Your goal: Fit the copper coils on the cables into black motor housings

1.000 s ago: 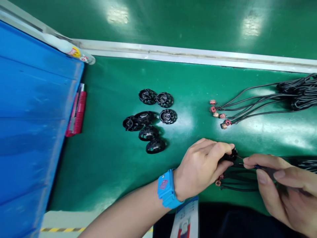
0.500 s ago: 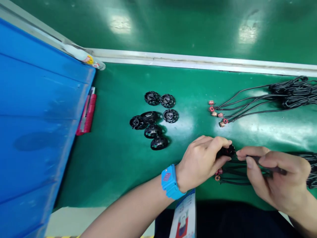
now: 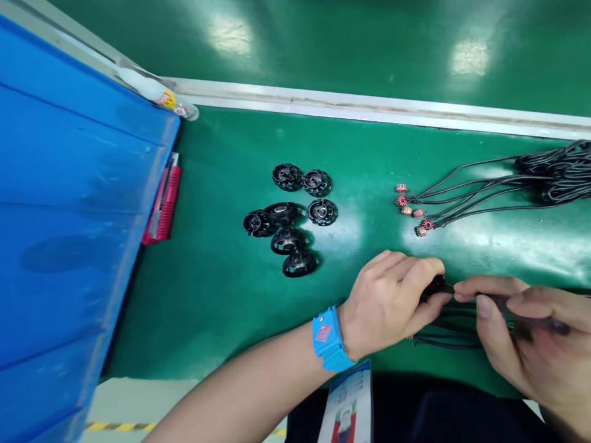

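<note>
The black part [image 3: 436, 284] sat right of centre, just above the green table [image 3: 221, 320] or resting on it, which could not be told; fingers hid most of its shape. At the far left stood a blue bin [image 3: 69, 209], with a white bottle [image 3: 154, 92], yellow on its label, lying along its upper edge. Just beside the bin's side lay a red cutter [image 3: 167, 203]. Below, yellow-and-black striped tape [image 3: 122, 426] marked the floor.

Further right, seven black open-framed pieces [image 3: 322, 212] lay in a loose group, several of them touching. A blue wristband [image 3: 330, 338] circled the left wrist, and near it a printed card [image 3: 344, 409] hung in front of dark clothing [image 3: 443, 412]. The left hand [image 3: 392, 301] pinched the black part between thumb and forefinger.

Beyond that hand, small copper-and-red wound cores [image 3: 428, 225] lay near the ends of black cables [image 3: 563, 175], which were bundled toward the right edge. More cables [image 3: 452, 343] ran partly hidden beneath the hands. Rightmost, the right hand [image 3: 521, 338] gripped a dark tool [image 3: 547, 323] between thumb and fingers, its forefinger reaching toward the part; whether the tip touched it could not be told.
</note>
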Available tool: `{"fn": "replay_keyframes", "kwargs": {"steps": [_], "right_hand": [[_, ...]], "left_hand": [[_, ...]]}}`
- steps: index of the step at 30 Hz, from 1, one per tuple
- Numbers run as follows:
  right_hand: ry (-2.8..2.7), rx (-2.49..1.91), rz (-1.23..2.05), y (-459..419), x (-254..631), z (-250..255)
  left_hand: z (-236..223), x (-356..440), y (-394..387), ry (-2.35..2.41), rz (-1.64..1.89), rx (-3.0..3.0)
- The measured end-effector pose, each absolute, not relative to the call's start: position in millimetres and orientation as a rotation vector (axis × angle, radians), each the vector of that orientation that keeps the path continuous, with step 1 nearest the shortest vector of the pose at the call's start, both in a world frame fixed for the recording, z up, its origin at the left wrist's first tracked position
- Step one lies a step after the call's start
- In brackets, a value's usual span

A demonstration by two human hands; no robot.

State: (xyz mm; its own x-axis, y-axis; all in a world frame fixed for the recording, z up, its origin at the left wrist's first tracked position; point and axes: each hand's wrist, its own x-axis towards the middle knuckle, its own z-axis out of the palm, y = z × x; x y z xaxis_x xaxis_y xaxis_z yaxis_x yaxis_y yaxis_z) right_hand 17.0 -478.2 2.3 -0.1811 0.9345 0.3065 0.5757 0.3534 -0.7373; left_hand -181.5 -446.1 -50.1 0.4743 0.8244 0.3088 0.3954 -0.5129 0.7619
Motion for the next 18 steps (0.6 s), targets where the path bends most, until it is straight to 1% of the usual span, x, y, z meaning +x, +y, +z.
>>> {"fn": "replay_keyframes", "kwargs": {"steps": [5, 10, 16, 18], "right_hand": [[-1.834, -1.350, 0.628, -483.9, 14.4, 1.7], [-1.602, -1.514, 0.686, -498.1, 11.2, 4.7], [-1.843, -1.303, 0.752, -490.6, 25.9, 1.0], [-1.857, -1.306, 0.772, -483.4, 22.0, 0.4]], "left_hand": [[-48.7, -189.7, -443.8, 0.976, 0.781, 2.035], [-49.8, -189.0, -444.8, 0.976, 0.782, 1.988], [-48.3, -190.1, -444.9, 0.977, 0.778, 1.960], [-47.8, -190.8, -445.4, 0.984, 0.763, 1.969]]}}
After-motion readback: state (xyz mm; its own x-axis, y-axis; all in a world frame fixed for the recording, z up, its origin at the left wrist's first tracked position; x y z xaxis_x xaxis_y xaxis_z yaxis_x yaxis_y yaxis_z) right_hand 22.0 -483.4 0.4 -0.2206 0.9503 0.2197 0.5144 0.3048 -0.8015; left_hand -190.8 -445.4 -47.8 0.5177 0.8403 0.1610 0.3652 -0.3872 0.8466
